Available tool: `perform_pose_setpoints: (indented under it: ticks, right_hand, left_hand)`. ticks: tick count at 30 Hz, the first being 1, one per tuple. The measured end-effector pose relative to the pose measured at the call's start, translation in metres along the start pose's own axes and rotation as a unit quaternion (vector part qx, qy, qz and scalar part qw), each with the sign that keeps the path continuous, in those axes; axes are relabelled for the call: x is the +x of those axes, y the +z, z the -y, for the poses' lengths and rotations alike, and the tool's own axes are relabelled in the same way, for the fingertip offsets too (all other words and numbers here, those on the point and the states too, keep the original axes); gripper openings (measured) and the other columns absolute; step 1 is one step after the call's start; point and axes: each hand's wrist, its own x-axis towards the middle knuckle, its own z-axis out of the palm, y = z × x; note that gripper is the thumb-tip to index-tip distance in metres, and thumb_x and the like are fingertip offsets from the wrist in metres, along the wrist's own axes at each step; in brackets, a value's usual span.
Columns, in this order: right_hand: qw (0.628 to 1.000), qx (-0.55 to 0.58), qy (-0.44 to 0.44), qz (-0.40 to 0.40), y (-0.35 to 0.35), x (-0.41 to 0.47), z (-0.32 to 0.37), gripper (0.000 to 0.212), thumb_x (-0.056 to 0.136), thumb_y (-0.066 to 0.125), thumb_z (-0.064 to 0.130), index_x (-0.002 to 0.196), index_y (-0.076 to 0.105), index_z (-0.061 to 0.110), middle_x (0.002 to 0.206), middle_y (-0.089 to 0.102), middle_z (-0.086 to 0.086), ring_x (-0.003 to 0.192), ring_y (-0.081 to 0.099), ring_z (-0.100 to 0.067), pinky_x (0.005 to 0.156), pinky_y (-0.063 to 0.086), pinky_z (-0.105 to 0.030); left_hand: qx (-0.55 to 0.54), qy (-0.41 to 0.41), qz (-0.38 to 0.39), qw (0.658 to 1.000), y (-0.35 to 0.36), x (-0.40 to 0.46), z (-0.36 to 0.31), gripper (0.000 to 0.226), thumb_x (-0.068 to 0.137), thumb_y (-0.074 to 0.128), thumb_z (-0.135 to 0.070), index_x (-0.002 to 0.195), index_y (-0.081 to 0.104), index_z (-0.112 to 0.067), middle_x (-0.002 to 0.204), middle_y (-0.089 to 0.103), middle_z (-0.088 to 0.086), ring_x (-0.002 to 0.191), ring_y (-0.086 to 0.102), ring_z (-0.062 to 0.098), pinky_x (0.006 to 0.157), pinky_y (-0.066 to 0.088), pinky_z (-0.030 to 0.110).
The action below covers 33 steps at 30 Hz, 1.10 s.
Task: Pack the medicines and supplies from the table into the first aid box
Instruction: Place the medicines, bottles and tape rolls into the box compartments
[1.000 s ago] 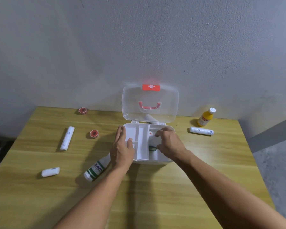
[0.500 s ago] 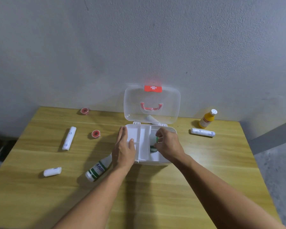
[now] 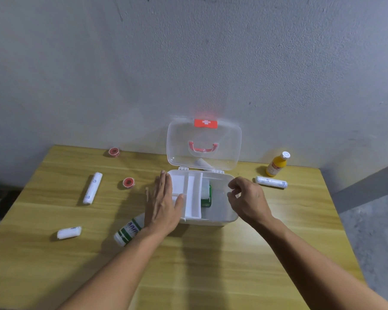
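Observation:
The white first aid box (image 3: 224, 217) stands open on the wooden table, its clear lid (image 3: 203, 144) upright with a red cross latch. Inside sits a white divided tray (image 3: 194, 193) and a green-and-white item (image 3: 206, 195) in the main compartment. My left hand (image 3: 164, 203) lies flat on the tray's left side, fingers spread. My right hand (image 3: 248, 198) hovers empty over the box's right rim, fingers loosely curled. A white bottle with green label (image 3: 128, 231) lies by my left wrist.
Left of the box lie a long bandage roll (image 3: 92, 187), a short one (image 3: 69, 232) and two red tape rolls (image 3: 128, 182) (image 3: 114, 152). At right are a yellow bottle (image 3: 277, 164) and a bandage roll (image 3: 271, 182). A grey wall stands close behind the table.
My right hand has let go of the green-and-white item inside the box and drawn back to the right, empty. My left hand has stayed on the tray.

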Motion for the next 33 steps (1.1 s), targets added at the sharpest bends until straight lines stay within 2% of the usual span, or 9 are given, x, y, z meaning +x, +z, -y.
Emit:
perform_pose_setpoints:
  ticks: [5,10,14,20,22,25,27,31,33]
  right_hand:
    - [0.996,0.006,0.083,-0.026,-0.014,0.01,-0.016,0.016,0.075,0.065,0.008,0.091,0.066,0.008,0.087,0.069,-0.007,0.078,0.064,-0.028,0.067,0.051,-0.035]
    - [0.973,-0.087,0.197,-0.078,-0.05,0.051,-0.047,0.04,0.079,0.057,0.01,0.119,0.056,0.008,0.117,0.059,-0.017,0.102,0.057,-0.039,0.079,0.045,-0.04]
    - [0.97,-0.13,0.198,-0.043,-0.064,0.077,-0.068,0.046,0.081,0.052,0.004,0.126,0.045,0.0,0.126,0.049,-0.023,0.115,0.048,-0.043,0.093,0.04,-0.045]
    - [0.964,-0.117,0.238,-0.029,-0.066,0.087,-0.078,0.018,0.072,0.051,-0.008,0.089,0.053,-0.01,0.107,0.049,-0.029,0.086,0.047,-0.041,0.077,0.043,-0.039]
    - [0.96,-0.116,0.255,-0.031,-0.068,0.086,-0.08,0.022,0.074,0.052,-0.007,0.096,0.056,-0.011,0.113,0.046,-0.027,0.086,0.047,-0.039,0.082,0.043,-0.039]
    - [0.955,-0.103,0.272,-0.051,-0.071,0.086,-0.082,0.04,0.079,0.051,-0.006,0.118,0.055,-0.008,0.122,0.041,-0.024,0.102,0.05,-0.043,0.092,0.042,-0.042]
    - [0.955,-0.104,0.268,-0.065,-0.073,0.087,-0.083,0.044,0.079,0.05,-0.005,0.122,0.056,-0.002,0.125,0.043,-0.023,0.109,0.048,-0.043,0.095,0.041,-0.042]
    - [0.954,-0.101,0.28,-0.049,-0.076,0.082,-0.078,0.047,0.077,0.049,-0.006,0.121,0.061,0.007,0.116,0.062,-0.026,0.108,0.055,-0.043,0.088,0.048,-0.042]
    - [0.965,-0.097,0.235,-0.068,-0.076,0.079,-0.072,0.042,0.079,0.049,-0.004,0.118,0.062,0.006,0.112,0.064,-0.027,0.103,0.058,-0.043,0.082,0.047,-0.041]
  left_hand:
    - [0.106,0.031,0.039,0.993,-0.001,0.002,0.007,0.089,0.077,-0.001,-0.064,0.15,-0.008,-0.014,0.158,-0.018,0.0,0.145,-0.017,0.014,0.118,-0.012,0.048]
    - [0.151,0.033,0.044,0.987,0.0,0.004,-0.001,0.084,0.076,-0.006,-0.064,0.143,-0.018,-0.015,0.156,-0.022,0.003,0.144,-0.022,0.019,0.116,-0.016,0.05]
    - [0.175,0.046,0.039,0.983,0.003,0.003,-0.006,0.086,0.077,-0.007,-0.064,0.145,-0.014,-0.012,0.155,-0.023,0.004,0.144,-0.023,0.02,0.116,-0.016,0.05]
    - [0.14,0.049,0.034,0.988,0.009,0.003,-0.002,0.088,0.079,0.0,-0.065,0.148,-0.011,-0.011,0.156,-0.023,0.004,0.143,-0.025,0.018,0.118,-0.012,0.041]
    - [0.129,0.049,0.032,0.99,0.008,0.003,-0.002,0.089,0.079,0.002,-0.065,0.147,-0.011,-0.01,0.155,-0.024,0.003,0.143,-0.026,0.017,0.117,-0.012,0.039]
    - [0.118,0.048,0.031,0.991,0.009,0.003,-0.001,0.089,0.079,0.004,-0.065,0.148,-0.011,-0.01,0.155,-0.022,0.002,0.143,-0.025,0.016,0.118,-0.01,0.039]
    - [0.115,0.047,0.032,0.992,0.01,0.003,-0.001,0.088,0.079,0.004,-0.065,0.147,-0.012,-0.011,0.156,-0.021,0.002,0.143,-0.025,0.016,0.119,-0.009,0.039]
    - [0.12,0.048,0.033,0.991,0.011,0.004,-0.001,0.087,0.079,0.003,-0.066,0.145,-0.015,-0.012,0.156,-0.022,0.003,0.144,-0.025,0.017,0.118,-0.011,0.038]
    - [0.126,0.047,0.035,0.99,0.011,0.004,0.0,0.087,0.079,0.003,-0.066,0.144,-0.017,-0.013,0.156,-0.023,0.004,0.143,-0.025,0.017,0.118,-0.011,0.038]
